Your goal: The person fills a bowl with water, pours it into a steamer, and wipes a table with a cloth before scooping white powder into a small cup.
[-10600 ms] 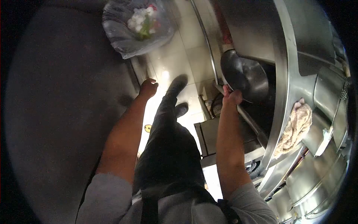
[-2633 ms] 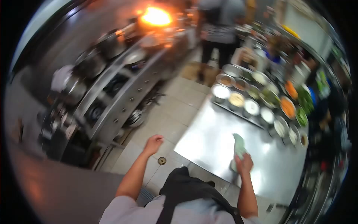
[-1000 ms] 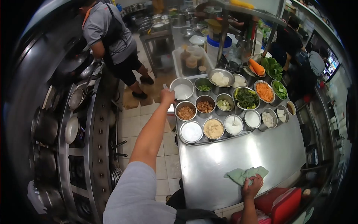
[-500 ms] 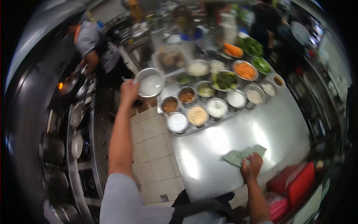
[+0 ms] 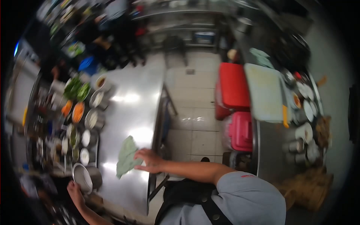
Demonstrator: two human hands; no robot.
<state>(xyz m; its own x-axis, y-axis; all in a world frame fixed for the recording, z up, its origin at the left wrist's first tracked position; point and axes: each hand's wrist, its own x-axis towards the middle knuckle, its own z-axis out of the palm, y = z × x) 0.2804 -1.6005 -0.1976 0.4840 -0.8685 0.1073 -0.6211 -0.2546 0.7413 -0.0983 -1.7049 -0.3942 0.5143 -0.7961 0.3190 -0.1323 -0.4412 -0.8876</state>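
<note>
My left hand (image 5: 75, 190) is closed at the near side of a round metal pot (image 5: 96, 177), whose pale inside faces up and toward me. The exact grip is blurred. The pot is at the end of the steel table (image 5: 129, 93), close to the food containers. On the tabletop, a crumpled green cloth (image 5: 126, 156) lies under the fingers of my right hand (image 5: 149, 161), which grip its edge near the table's long side.
Metal bowls of shredded carrot (image 5: 78, 112), leafy greens (image 5: 76, 89) and white ingredients line the table's left side. Across a tiled aisle (image 5: 198, 123) stand red (image 5: 234, 85) and pink (image 5: 241, 131) boxes. A cutting board (image 5: 264, 92) and a yellow-handled knife (image 5: 285, 116) lie on the right counter. People are at the back left.
My view has swung to the right, so the table now appears on the left and the right counter shows. The pot stays in my left hand and the cloth in my right.
</note>
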